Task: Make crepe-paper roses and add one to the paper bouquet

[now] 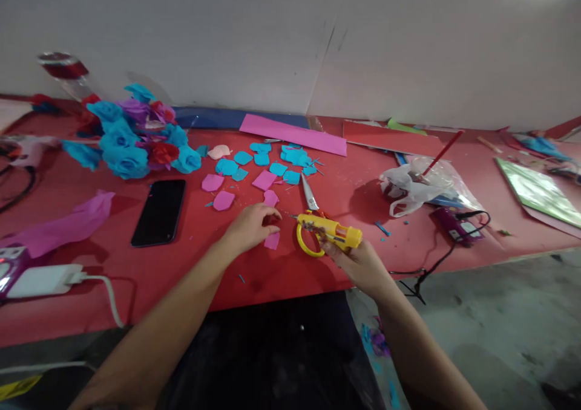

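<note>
In my right hand (358, 268) is a yellow hot glue gun (334, 230), fingers wrapped round its grip and nozzle pointing left. My left hand (252, 225) hovers at the nozzle's left, thumb and forefinger curved with a gap between them; I see nothing held there. Pink paper petals (271, 198) lie beside and partly behind the left fingers. Below the glue gun lies a pair of scissors (309, 193) with yellow handles, blades pointing away from me. Cut blue petals (262, 158) and more pink petals (223, 201) are scattered beyond my hands.
Blue, purple and red paper flowers (124, 147) stand at the back left, near a black phone (158, 213). A pink paper strip (293, 135) lies at the back. Rightward are a plastic bag with a cup (406, 183) and a purple socket box (456, 225) with a cord.
</note>
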`<action>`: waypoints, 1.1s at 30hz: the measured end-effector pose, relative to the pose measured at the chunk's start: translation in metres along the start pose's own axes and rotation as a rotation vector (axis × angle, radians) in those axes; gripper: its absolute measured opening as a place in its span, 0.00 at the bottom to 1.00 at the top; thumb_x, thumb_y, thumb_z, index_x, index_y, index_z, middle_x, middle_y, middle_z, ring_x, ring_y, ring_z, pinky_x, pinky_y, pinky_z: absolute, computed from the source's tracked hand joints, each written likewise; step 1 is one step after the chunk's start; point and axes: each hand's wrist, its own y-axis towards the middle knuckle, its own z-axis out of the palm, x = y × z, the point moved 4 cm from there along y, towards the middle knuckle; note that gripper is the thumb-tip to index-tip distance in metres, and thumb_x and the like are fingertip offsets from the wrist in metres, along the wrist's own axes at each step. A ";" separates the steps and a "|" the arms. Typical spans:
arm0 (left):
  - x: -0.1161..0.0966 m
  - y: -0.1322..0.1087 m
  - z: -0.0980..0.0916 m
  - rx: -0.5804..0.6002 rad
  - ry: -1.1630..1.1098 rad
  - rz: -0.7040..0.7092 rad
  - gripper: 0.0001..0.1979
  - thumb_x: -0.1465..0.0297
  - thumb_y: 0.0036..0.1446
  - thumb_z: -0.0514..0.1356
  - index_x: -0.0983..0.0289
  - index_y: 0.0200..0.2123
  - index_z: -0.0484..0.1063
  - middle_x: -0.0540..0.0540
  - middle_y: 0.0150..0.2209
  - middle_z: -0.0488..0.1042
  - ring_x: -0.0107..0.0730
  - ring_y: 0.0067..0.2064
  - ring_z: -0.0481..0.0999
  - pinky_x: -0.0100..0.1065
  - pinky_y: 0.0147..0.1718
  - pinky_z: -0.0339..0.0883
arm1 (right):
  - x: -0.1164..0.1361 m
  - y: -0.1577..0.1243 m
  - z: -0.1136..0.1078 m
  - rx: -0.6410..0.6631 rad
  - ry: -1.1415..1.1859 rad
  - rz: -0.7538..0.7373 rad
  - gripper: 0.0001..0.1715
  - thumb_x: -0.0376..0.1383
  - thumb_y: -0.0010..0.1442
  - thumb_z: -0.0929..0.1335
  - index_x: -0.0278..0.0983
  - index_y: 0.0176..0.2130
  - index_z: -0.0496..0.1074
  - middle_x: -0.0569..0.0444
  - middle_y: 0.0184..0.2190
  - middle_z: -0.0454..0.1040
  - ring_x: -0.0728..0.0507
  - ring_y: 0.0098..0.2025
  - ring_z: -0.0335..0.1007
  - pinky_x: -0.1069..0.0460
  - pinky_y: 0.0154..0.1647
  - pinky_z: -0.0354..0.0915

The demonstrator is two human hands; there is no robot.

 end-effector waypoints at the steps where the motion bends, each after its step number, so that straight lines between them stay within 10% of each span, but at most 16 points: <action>1: -0.001 0.001 0.002 0.016 0.008 0.022 0.08 0.68 0.49 0.62 0.61 0.35 0.75 0.54 0.36 0.75 0.33 0.34 0.71 0.32 0.32 0.60 | 0.000 0.000 0.003 0.024 0.009 -0.006 0.21 0.42 0.62 0.64 0.40 0.53 0.71 0.50 0.50 0.75 0.40 0.52 0.72 0.46 0.52 0.68; 13: 0.006 0.001 0.003 -0.076 0.023 -0.116 0.07 0.69 0.52 0.58 0.62 0.32 0.75 0.54 0.30 0.77 0.34 0.32 0.73 0.33 0.31 0.60 | 0.006 0.004 0.014 0.181 0.051 -0.050 0.21 0.40 0.64 0.63 0.43 0.55 0.69 0.52 0.56 0.70 0.41 0.59 0.64 0.42 0.61 0.58; 33: 0.005 0.002 -0.003 0.046 -0.048 -0.060 0.05 0.71 0.47 0.62 0.62 0.29 0.78 0.53 0.30 0.78 0.33 0.32 0.74 0.32 0.30 0.59 | -0.007 0.022 0.023 0.271 -0.176 0.075 0.17 0.40 0.58 0.69 0.43 0.48 0.75 0.54 0.43 0.79 0.40 0.45 0.75 0.47 0.48 0.70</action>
